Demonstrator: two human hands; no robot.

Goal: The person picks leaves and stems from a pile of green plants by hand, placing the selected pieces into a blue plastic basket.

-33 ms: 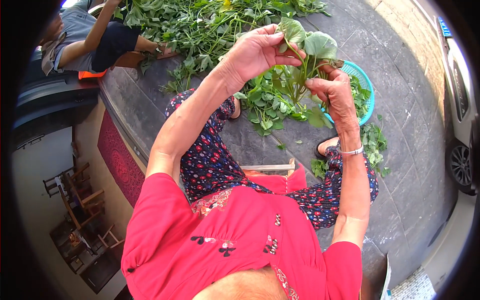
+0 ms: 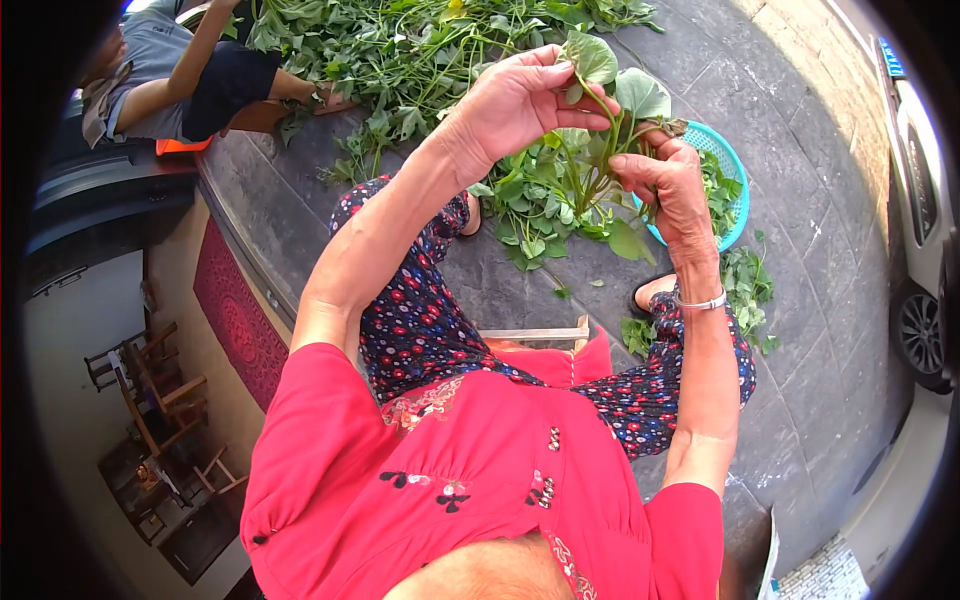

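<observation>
Green stems [image 2: 605, 150], long axis near-vertical in view, left hand [image 2: 528, 95] and right hand [image 2: 660, 185] pinching

Head-worn fisheye, looking down, near both hands [image 2: 515, 102]

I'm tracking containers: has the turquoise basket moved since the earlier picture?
No; the basket shows no visible shift against the parked car's wheel.

My feed: dark grey slab floor [image 2: 820, 300], sunlit strip [image 2: 815, 65] upper right, white car [image 2: 928, 215] at right edge. Left: red patterned mat [image 2: 238, 312], wooden furniture [image 2: 140, 415] beyond.
</observation>
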